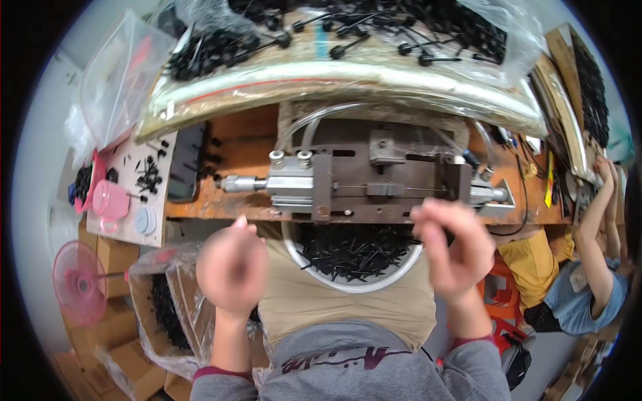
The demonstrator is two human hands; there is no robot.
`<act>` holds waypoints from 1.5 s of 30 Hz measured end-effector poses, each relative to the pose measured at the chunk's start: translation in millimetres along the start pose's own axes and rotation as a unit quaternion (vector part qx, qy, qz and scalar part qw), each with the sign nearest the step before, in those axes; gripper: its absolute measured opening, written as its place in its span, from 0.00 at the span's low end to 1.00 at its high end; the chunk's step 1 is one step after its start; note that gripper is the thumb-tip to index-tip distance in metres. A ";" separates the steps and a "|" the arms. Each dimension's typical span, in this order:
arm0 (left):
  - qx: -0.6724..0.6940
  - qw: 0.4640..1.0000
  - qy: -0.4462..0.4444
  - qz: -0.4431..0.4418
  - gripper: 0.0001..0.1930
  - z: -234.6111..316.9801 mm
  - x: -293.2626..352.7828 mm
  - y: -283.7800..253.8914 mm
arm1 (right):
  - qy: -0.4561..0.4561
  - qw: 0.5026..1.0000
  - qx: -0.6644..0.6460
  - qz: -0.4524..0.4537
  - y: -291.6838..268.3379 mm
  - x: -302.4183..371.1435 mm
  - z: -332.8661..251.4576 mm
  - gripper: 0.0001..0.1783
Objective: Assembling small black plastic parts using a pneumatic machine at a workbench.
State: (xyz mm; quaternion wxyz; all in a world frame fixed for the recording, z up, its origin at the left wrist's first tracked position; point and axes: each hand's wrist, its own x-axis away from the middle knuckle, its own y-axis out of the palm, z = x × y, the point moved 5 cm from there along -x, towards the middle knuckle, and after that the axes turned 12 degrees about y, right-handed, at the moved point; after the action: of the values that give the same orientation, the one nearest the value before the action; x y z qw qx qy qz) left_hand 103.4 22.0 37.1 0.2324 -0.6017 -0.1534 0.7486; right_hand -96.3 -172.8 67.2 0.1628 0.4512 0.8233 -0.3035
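Note:
Near the front edge of the bench, my left hand (234, 271) is raised to the left of the bowl, its fingers curled. Blur covers most of it, and a dark patch in its middle cannot be made out. My right hand (461, 250) is bent with thumb and fingertips close together, just in front of the right end of a metal bench fixture (384, 190). Anything between those fingertips is too small or blurred to tell. The fixture has a silver cylinder (291, 187) at its left and a thin rod across its middle. Below it, a white bowl (358, 289) holds many short black pieces.
Behind the fixture, a plastic-wrapped ledge (334, 80) carries heaped black stemmed parts (227, 43). At left are a pink cup (110, 200), a pink fan (80, 284) and a lined box (150, 274). Another person (582, 287) works at far right.

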 end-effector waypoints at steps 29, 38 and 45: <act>0.184 0.977 0.022 -0.110 0.32 52.7 58.5 32.7 | -0.036 0.794 0.545 -0.266 17.8 -246.2 77.9 0.28; 0.212 0.969 0.014 -0.126 0.30 61.3 62.4 43.0 | -0.105 0.828 0.520 -0.182 -6.9 -225.5 64.3 0.40; 0.221 0.967 0.002 -0.127 0.27 67.9 58.6 43.2 | -0.152 0.776 0.561 -0.244 12.1 -221.1 66.4 0.31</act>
State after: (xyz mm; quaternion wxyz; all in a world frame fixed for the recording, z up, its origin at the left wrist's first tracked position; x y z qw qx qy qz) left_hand 20.5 20.1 -17.9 0.4531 -0.5123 -0.0596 0.7271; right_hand 32.9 -353.2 132.0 -0.0757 0.1945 0.5538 -0.8061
